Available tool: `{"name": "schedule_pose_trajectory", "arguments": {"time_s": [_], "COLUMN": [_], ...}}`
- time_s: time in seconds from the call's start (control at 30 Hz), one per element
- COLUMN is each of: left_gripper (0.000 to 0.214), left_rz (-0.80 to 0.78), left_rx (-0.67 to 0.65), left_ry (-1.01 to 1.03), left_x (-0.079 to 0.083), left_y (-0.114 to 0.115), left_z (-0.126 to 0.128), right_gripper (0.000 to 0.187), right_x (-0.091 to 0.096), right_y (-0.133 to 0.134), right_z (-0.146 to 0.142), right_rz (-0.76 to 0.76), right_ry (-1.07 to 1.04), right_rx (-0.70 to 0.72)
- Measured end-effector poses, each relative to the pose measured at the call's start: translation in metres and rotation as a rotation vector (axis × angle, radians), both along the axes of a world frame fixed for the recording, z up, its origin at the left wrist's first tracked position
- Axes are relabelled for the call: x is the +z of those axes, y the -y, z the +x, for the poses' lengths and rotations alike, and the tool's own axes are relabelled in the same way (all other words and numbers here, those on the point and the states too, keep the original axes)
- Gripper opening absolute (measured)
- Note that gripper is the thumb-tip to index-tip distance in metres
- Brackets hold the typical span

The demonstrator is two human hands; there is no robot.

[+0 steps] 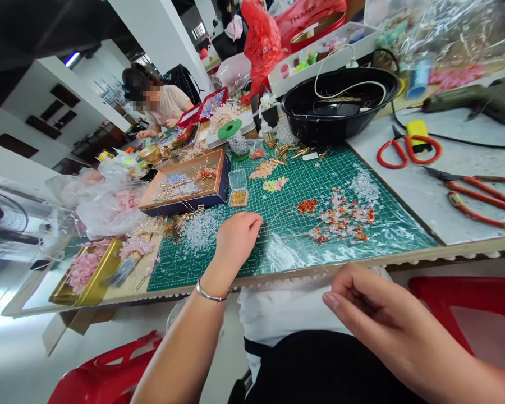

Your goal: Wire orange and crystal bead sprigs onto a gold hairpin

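Observation:
My left hand [238,238], with a bracelet [212,294] at the wrist, is over the green cutting mat [252,264]. Its thumb and fingers are pinched together; whatever they hold is too small to make out. Beside it lie a heap of clear beads [200,230] and a small box of gold beads [238,198]. My right hand [374,314] is just off the table's front edge, fingers curled in towards the thumb; what they hold, if anything, I cannot make out. Nearest to it on the mat are orange and clear beaded sprays [340,219] on thin wires.
Red-handled pliers [483,193], scissors [408,151] and a glue gun [471,101] lie at right. A black basin [339,106] and bead spool [235,137] stand behind. A shallow box [185,188] and gold tray [86,275] are at left. Another person [164,104] sits beyond.

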State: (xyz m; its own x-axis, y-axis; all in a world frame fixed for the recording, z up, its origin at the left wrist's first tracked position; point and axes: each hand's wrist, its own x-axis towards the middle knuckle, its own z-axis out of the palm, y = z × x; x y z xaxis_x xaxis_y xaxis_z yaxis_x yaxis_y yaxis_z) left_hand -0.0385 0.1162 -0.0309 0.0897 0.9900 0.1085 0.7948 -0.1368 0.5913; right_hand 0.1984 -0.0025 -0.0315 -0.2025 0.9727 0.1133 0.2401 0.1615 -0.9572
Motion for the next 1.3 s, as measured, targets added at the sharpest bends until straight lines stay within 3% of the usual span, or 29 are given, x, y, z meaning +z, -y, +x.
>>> {"name": "schedule_pose_trajectory", "arguments": {"time_s": [0.17,0.23,0.27,0.37,0.7,1.3], "left_gripper": [0.023,0.014,0.016,0.019,0.018,0.021], "left_rz": [-0.037,-0.328,-0.465,-0.681,-0.738,-0.721], "left_rx": [0.113,0.124,0.119,0.078,0.056,0.061], "left_ry": [0.4,0.977,1.174,1.474,1.541,1.502], "left_x": [0.023,0.03,0.033,0.035,0.033,0.036], "left_y": [0.056,0.083,0.093,0.111,0.113,0.116], "left_z": [0.015,0.03,0.038,0.057,0.068,0.066], "right_gripper": [0.025,0.024,0.023,0.021,0.022,0.021], "right_x": [0.009,0.013,0.015,0.019,0.032,0.034], "right_y": [-0.001,0.001,0.002,0.004,0.008,0.01], "right_z": [0.004,0.003,0.002,-0.003,0.002,0.001], "right_rz": [0.197,0.304,0.347,0.426,0.454,0.42], "right_ry": [0.04,0.078,0.09,0.1,0.145,0.152], "right_rx": [-0.062,-0.054,-0.041,-0.001,0.021,0.023]}}
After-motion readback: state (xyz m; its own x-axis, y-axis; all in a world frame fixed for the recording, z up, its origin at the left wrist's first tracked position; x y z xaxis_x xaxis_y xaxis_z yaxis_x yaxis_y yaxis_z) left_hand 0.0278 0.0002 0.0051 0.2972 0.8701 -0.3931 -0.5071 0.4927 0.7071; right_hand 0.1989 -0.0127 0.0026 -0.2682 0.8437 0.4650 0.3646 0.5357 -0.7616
